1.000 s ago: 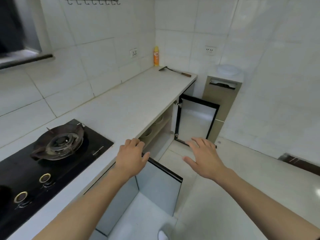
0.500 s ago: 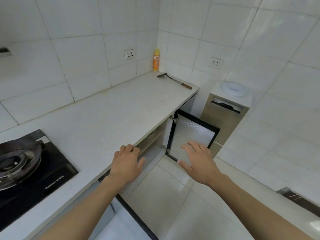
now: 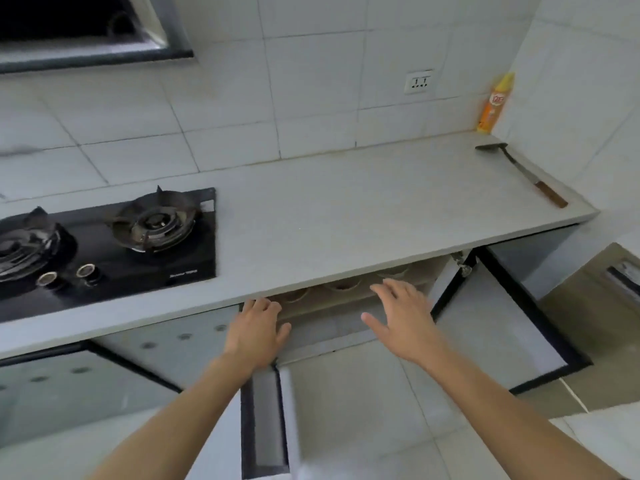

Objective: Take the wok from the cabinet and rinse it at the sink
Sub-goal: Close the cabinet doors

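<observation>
Pale grey counter: a long slab along the white tiled wall; its front edge overhangs the open cabinet and hides most of the inside.
Hidden: the wok does not show anywhere; whether it sits deeper in the cabinet I cannot tell.
Cabinet contents: on the shelf just under the counter edge, the rims of a few bowls peek out in a row, blurred and cut off by the counter; their number and what they hold cannot be made out.
Cabinet doors: the right door stands swung out to the right of the opening, black-framed with a pale panel; the left door is seen nearly edge-on below the opening.
Left hand: fingers loosely spread, holding nothing, fingertips at the underside of the counter edge at the left side of the opening; whether they touch it I cannot tell.
Right hand: fingers straight and splayed, holding nothing, in front of the opening just below the counter edge.
Cut off: the gas hob on the counter's left runs out of frame; the dark range hood above it is cropped at the top.
Far right of counter: a spatula lies flat; an orange spray bottle stands in the corner beyond it; its label is unreadable.
Wall above counter: a socket.
</observation>
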Tool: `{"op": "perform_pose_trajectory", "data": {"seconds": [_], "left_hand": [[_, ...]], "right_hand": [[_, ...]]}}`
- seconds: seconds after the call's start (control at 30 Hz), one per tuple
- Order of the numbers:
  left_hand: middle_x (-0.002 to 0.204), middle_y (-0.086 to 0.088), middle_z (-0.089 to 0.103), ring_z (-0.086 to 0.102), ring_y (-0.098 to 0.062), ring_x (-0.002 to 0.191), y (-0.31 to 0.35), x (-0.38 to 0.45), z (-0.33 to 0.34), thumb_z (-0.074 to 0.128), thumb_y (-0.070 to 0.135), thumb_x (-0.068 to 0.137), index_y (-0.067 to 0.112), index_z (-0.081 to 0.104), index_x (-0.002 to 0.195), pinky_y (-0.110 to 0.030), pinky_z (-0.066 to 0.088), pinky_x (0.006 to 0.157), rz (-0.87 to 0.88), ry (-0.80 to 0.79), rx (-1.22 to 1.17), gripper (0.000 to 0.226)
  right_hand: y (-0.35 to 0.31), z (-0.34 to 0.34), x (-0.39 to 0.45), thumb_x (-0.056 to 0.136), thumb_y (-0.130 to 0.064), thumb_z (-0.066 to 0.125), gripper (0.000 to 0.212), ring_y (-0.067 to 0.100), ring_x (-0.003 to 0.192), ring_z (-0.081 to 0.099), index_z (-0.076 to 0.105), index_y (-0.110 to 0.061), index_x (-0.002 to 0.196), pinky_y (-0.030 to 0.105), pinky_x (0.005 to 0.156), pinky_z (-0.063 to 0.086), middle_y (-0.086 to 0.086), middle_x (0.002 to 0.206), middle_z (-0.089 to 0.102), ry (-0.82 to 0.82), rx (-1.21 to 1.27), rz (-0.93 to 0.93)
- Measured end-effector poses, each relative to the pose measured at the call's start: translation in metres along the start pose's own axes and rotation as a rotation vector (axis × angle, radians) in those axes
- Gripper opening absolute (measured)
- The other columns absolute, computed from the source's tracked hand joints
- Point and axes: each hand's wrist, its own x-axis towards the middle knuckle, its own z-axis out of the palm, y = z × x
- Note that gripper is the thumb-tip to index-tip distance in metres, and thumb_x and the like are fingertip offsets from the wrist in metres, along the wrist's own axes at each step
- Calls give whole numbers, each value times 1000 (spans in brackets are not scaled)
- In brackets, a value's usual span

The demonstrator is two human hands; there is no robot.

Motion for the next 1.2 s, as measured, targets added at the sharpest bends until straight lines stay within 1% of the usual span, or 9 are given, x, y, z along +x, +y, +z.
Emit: {"op": "perform_pose_trajectory", "data": {"seconds": [0.17, 0.33, 0.43, 0.53, 0.6, 0.7, 0.87, 1.07, 1.2], "left_hand": [[129, -2, 52, 45, -23, 119, -18, -33, 15, 45, 42, 95, 19, 53, 126, -37, 45, 93, -253, -14, -57, 39], [130, -5, 52, 44, -24, 122, -39, -49, 53, 43, 38, 97, 15, 48, 132, -36, 43, 98, -425, -73, -195, 43], [128, -7, 51, 45, -26, 120, -51, -47, 78, 43, 32, 96, 13, 48, 132, -38, 44, 97, -481, -106, -285, 41], [120, -10, 53, 48, -28, 109, -60, -45, 99, 42, 27, 95, 11, 53, 114, -39, 45, 93, -501, -142, -350, 27], [113, -9, 51, 48, -28, 102, -66, -43, 108, 42, 24, 94, 11, 51, 100, -39, 47, 88, -501, -165, -371, 18], [111, -8, 49, 49, -27, 98, -72, -42, 118, 43, 21, 92, 11, 49, 92, -37, 48, 85, -505, -177, -394, 12], [119, -6, 50, 54, -26, 99, -78, -39, 129, 41, 17, 93, 5, 59, 100, -36, 50, 86, -480, -136, -412, 23], [119, -13, 49, 50, -32, 103, -58, -29, 130, 38, 11, 93, 4, 57, 109, -34, 44, 89, -484, -149, -304, 25], [123, -10, 44, 48, -30, 101, -45, -24, 140, 39, 9, 88, 6, 53, 117, -35, 46, 91, -548, -125, -277, 32]], "right_hand": [[-23, 23, 27, 93, -55, 43, 60, 23, 139, 25, 35, -23, 143, 40, 112, 21, 2, 148, 34, -93, 23, -193], [-46, 53, 50, 92, -57, 42, 60, 22, 138, 25, 35, -24, 142, 40, 113, 23, 1, 148, 34, -183, -17, -321], [-55, 68, 63, 91, -58, 41, 61, 22, 137, 27, 36, -24, 142, 40, 112, 25, 2, 147, 35, -200, -51, -350], [-64, 80, 76, 91, -57, 41, 61, 22, 136, 28, 37, -24, 141, 39, 111, 26, 1, 145, 36, -229, -73, -355], [-69, 87, 83, 92, -55, 44, 59, 21, 136, 28, 36, -24, 141, 39, 111, 26, 0, 145, 36, -234, -80, -364], [-73, 94, 91, 92, -53, 47, 58, 21, 136, 29, 38, -23, 141, 38, 111, 26, -1, 145, 37, -232, -61, -371], [-73, 104, 105, 93, -52, 47, 57, 20, 136, 29, 38, -22, 140, 37, 110, 26, -1, 144, 38, -266, -52, -392], [-65, 108, 134, 92, -51, 48, 56, 19, 131, 35, 40, -21, 139, 37, 108, 28, -1, 139, 42, -257, -15, -451], [-50, 110, 151, 92, -50, 49, 56, 20, 133, 34, 42, -20, 139, 38, 110, 30, 0, 140, 43, -266, -9, -500]]}}
